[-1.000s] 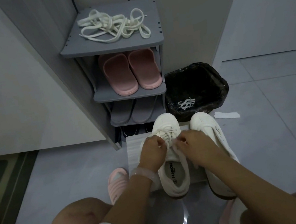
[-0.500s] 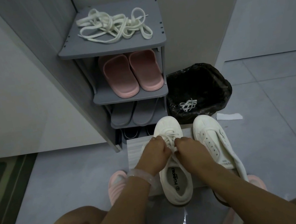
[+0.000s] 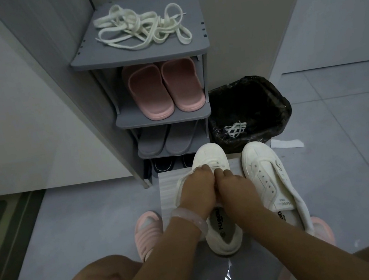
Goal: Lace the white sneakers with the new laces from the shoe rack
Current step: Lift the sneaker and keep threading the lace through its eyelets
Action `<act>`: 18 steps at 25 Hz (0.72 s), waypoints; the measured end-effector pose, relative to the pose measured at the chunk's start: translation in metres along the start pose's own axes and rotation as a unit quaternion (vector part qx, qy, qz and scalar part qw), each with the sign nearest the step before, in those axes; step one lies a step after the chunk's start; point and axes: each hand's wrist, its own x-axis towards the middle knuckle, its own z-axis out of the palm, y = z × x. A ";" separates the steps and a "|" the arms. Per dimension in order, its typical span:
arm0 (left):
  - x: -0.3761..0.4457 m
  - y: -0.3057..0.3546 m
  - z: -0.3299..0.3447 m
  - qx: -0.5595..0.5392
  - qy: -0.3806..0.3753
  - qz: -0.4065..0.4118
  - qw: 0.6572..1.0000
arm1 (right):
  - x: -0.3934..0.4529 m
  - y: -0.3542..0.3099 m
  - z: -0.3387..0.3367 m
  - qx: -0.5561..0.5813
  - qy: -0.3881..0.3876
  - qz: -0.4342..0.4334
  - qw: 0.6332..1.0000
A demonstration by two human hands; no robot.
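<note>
Two white sneakers stand side by side on a pale mat (image 3: 169, 190). On the left sneaker (image 3: 208, 158), my left hand (image 3: 197, 189) and my right hand (image 3: 233, 186) sit close together over the eyelets, fingers curled and pinching its lace. The right sneaker (image 3: 268, 175) has bare eyelets and no lace. A tangle of cream laces (image 3: 144, 28) lies on the top shelf of the grey shoe rack (image 3: 139, 57).
Pink slippers (image 3: 162, 89) and grey slippers (image 3: 166, 140) fill the rack's lower shelves. A bin lined with a black bag (image 3: 251, 107) holds a bundled lace (image 3: 235, 129). A paper scrap (image 3: 287, 144) lies on the floor. My feet wear pink sandals (image 3: 147, 233).
Both hands moved forward along the left sneaker toward its toe and came closer together. The view shifted slightly, so the shoes appear lower.
</note>
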 end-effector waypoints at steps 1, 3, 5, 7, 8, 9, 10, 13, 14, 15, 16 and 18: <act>0.002 0.000 0.001 -0.024 0.010 -0.026 0.999 | 0.001 0.001 -0.001 0.004 0.005 0.007 1.000; 0.002 -0.003 0.001 -0.089 0.025 -0.075 0.993 | 0.004 0.007 -0.004 0.052 0.016 0.043 0.998; 0.001 -0.010 0.002 -0.141 0.013 -0.084 0.986 | 0.007 0.015 -0.005 0.135 0.012 0.077 0.988; -0.002 -0.016 0.002 -0.203 -0.017 -0.076 0.976 | 0.007 0.023 -0.004 0.232 -0.004 0.103 0.967; -0.005 -0.018 0.002 -0.225 -0.025 -0.074 0.971 | 0.005 0.025 -0.003 0.260 -0.012 0.108 0.960; -0.007 -0.018 0.002 -0.222 -0.026 -0.071 0.972 | 0.002 0.026 -0.001 0.262 -0.023 0.105 0.959; -0.008 -0.017 0.004 -0.200 -0.016 -0.060 0.978 | 0.000 0.026 0.001 0.251 -0.026 0.094 0.963; -0.008 -0.011 0.005 -0.124 0.033 -0.048 0.991 | -0.002 0.023 0.004 0.196 0.010 0.073 0.978; -0.006 -0.010 0.005 -0.148 0.048 -0.071 0.985 | 0.000 0.024 0.003 0.210 0.033 0.086 0.973; -0.005 -0.011 0.004 -0.192 0.059 -0.095 0.975 | 0.002 0.026 0.002 0.242 0.053 0.105 0.963; -0.003 -0.015 0.005 -0.243 0.066 -0.114 0.961 | 0.003 0.029 0.000 0.280 0.065 0.118 0.951; -0.002 -0.022 0.007 -0.312 0.040 -0.119 0.942 | 0.003 0.035 -0.003 0.341 0.049 0.124 0.931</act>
